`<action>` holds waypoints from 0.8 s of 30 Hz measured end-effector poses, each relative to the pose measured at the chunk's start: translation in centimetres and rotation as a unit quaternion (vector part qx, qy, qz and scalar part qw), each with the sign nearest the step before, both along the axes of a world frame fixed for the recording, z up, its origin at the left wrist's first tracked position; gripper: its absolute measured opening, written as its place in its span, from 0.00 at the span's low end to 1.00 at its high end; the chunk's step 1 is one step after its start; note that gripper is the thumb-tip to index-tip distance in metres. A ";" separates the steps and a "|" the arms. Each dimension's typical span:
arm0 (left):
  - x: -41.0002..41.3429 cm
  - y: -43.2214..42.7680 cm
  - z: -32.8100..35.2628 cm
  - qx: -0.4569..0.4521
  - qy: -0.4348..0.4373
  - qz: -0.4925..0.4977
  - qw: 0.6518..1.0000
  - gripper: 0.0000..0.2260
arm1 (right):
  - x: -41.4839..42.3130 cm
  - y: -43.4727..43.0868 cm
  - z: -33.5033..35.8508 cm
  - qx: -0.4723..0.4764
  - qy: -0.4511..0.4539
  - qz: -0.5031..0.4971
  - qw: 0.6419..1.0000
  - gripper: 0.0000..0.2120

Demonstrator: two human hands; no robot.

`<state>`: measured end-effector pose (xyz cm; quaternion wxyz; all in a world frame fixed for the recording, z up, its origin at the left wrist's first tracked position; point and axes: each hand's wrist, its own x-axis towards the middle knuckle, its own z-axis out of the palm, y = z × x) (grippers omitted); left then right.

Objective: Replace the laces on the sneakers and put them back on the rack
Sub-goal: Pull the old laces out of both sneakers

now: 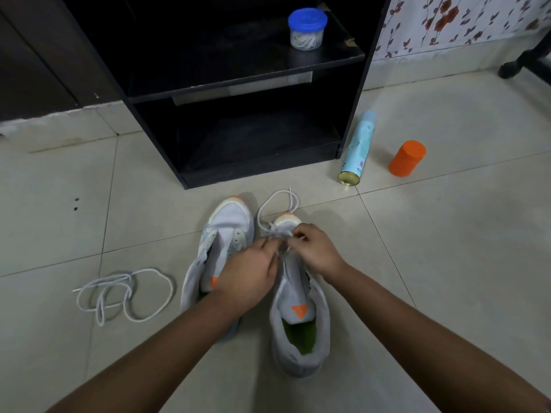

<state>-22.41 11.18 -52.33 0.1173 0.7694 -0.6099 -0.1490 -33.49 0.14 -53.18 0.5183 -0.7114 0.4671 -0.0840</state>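
Observation:
Two pale grey sneakers with orange accents stand side by side on the tiled floor, toes toward the rack. The left sneaker has no lace in it. At the front eyelets of the right sneaker both hands work together. My left hand and my right hand pinch a white lace, whose loose loop lies past the toe. A second white lace lies tangled on the floor to the left. The black shoe rack stands just beyond the shoes.
A clear jar with a blue lid sits on the rack's upper shelf. A light blue spray can lies on the floor right of the rack, beside an orange cylinder. A dark furniture leg stands at far right.

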 end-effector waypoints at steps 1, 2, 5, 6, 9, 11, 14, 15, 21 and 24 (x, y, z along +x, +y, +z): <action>-0.1 0.0 -0.1 0.006 -0.016 -0.015 1.000 0.16 | -0.1 0.0 0.9 0.090 -0.046 -0.049 0.994 0.06; -0.3 -0.1 -0.1 0.020 -0.039 -0.025 0.999 0.16 | -0.4 -0.2 1.7 0.176 -0.091 -0.091 0.976 0.07; -0.7 -0.3 0.2 0.048 -0.098 -0.008 0.994 0.18 | -2.9 -1.8 3.9 0.300 -0.244 -0.183 0.904 0.09; -0.9 -0.5 0.5 0.064 -0.120 -0.002 0.991 0.20 | -4.2 -2.5 4.4 0.304 -0.284 -0.222 0.882 0.09; -0.9 -1.0 1.0 0.114 -0.202 0.007 0.973 0.27 | -7.5 -3.5 3.0 0.269 -0.231 -0.322 0.878 0.06; -0.7 -1.3 1.5 0.143 -0.236 0.010 0.961 0.29 | -9.1 -2.8 0.9 0.256 -0.085 -0.302 0.914 0.09; -0.8 -1.7 2.4 0.153 -0.250 0.013 0.956 0.27 | -10.4 -0.8 -1.3 0.102 0.209 -0.087 0.969 0.24; -0.9 -1.8 2.6 0.147 -0.257 0.010 0.955 0.27 | -10.4 -0.2 -1.5 -0.003 0.289 -0.025 0.957 0.27; -0.5 -1.5 1.5 0.072 -0.056 0.066 0.994 0.21 | -5.3 0.6 0.7 -0.256 0.094 0.093 0.958 0.06; -0.3 -1.7 1.1 0.070 0.028 0.104 0.992 0.14 | -3.3 0.9 -0.1 -0.273 0.080 0.159 0.946 0.07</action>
